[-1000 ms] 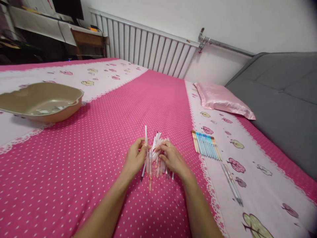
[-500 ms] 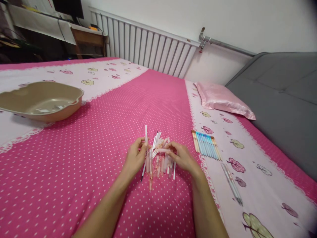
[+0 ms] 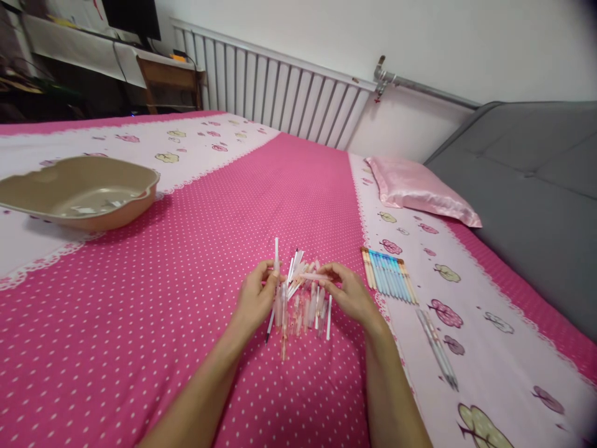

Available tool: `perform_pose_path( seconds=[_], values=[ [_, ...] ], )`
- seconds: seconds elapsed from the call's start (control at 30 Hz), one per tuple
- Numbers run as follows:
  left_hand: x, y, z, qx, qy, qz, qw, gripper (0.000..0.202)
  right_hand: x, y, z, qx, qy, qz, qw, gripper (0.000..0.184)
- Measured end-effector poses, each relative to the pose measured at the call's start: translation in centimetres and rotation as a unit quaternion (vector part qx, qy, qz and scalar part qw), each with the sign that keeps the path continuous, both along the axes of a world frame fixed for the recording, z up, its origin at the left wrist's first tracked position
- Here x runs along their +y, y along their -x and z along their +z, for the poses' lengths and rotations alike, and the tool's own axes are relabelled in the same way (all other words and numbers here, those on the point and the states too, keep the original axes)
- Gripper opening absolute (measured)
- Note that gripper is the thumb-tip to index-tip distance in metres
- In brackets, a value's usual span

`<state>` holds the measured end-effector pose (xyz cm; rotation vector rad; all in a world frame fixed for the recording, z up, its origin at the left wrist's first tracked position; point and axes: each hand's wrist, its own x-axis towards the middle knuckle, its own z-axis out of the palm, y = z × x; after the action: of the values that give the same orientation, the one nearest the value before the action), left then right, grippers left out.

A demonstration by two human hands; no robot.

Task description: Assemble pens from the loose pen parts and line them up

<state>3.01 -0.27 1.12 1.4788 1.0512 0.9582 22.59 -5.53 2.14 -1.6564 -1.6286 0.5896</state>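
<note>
A loose pile of pale pink and clear pen parts (image 3: 303, 308) lies on the pink dotted bedspread (image 3: 186, 261) in front of me. My left hand (image 3: 254, 298) pinches a thin white refill (image 3: 276, 254) that stands upright at the pile's left edge. My right hand (image 3: 351, 292) is closed on a pale pink pen barrel (image 3: 311, 276), which it holds level just above the pile, pointing left toward the other hand.
A row of blue and tan pens (image 3: 388, 275) lies to the right, with a few clear pens (image 3: 438, 348) nearer me. A beige basin (image 3: 79, 196) sits at far left. A pink pillow (image 3: 420, 190), grey headboard (image 3: 527, 193) and radiator (image 3: 280, 93) lie beyond.
My right hand has drawn right and lifted a pink barrel out of the pile. My left hand has kept still with the refill.
</note>
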Motion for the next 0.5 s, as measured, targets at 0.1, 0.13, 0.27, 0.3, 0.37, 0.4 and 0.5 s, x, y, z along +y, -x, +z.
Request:
perform_pose_path(
  seconds=[0.1,0.13,0.27,0.3,0.37,0.4,0.5],
  values=[
    [-0.1,0.0,0.2,0.007,0.002,0.004,1.000,0.026,0.1,0.0,-0.3,-0.024,0.007,-0.016,1.000,0.014],
    [-0.1,0.0,0.2,0.006,0.002,0.004,1.000,0.026,0.2,0.0,-0.4,-0.030,0.012,-0.019,0.999,0.015],
    [-0.1,0.1,0.4,0.000,0.005,-0.004,1.000,0.026,0.7,0.4,-1.1,-0.029,0.016,-0.012,0.999,0.021],
    [-0.1,0.1,0.4,0.001,0.005,-0.004,1.000,0.026,0.8,0.5,-1.3,-0.025,0.011,-0.007,1.000,0.022],
    [0.0,0.1,0.3,0.002,0.003,-0.003,1.000,0.026,0.9,0.6,-1.4,-0.021,0.003,-0.004,1.000,0.025],
    [0.0,0.1,0.3,0.002,0.002,-0.004,1.000,0.026,0.9,0.6,-1.5,-0.021,0.002,-0.010,1.000,0.026],
    [0.0,0.0,0.2,0.002,0.000,-0.005,1.000,0.027,0.7,0.1,-1.5,-0.024,0.023,-0.073,0.997,0.027]
  ],
)
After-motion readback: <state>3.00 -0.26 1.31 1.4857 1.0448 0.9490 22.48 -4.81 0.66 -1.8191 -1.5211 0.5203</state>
